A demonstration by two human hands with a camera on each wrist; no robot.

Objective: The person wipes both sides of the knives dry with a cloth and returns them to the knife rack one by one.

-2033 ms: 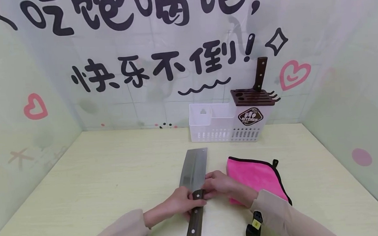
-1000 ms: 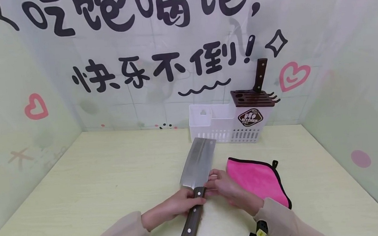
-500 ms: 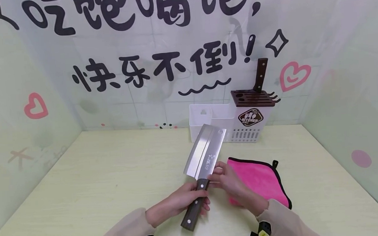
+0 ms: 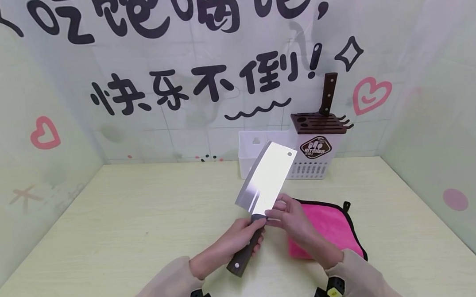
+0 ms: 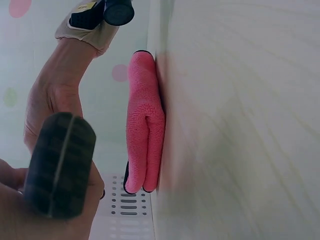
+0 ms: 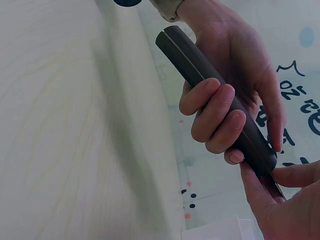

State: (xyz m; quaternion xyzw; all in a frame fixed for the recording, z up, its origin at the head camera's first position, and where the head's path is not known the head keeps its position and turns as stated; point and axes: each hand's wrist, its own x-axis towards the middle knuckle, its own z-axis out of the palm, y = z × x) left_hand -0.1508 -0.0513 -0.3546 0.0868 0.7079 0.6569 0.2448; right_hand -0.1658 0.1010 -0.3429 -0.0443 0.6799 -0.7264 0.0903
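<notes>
A cleaver [image 4: 266,178] with a broad shiny blade and a dark riveted handle is held up at a slant above the table, blade pointing away and to the right. My left hand [image 4: 239,238] grips its handle, fingers curled round it, as the right wrist view shows with the handle [image 6: 200,67] in the left hand [image 6: 220,110]. My right hand [image 4: 294,219] pinches the blade's base near the handle between thumb and fingers. The left wrist view shows the handle's butt end [image 5: 61,165] close up. A folded pink cloth [image 4: 329,226] with black edging lies beside my right hand.
Behind the blade stands a white perforated utensil basket [image 4: 308,170] against the back wall. A brown slotted rack with a dark-handled tool [image 4: 328,93] tops its right part. The pale wooden table [image 4: 126,233] is bounded by walls on three sides.
Both hands have raised the cleaver from the table, and its tip has swung up and rightward in front of the basket. The blade now reflects bright light. The cloth has stayed put.
</notes>
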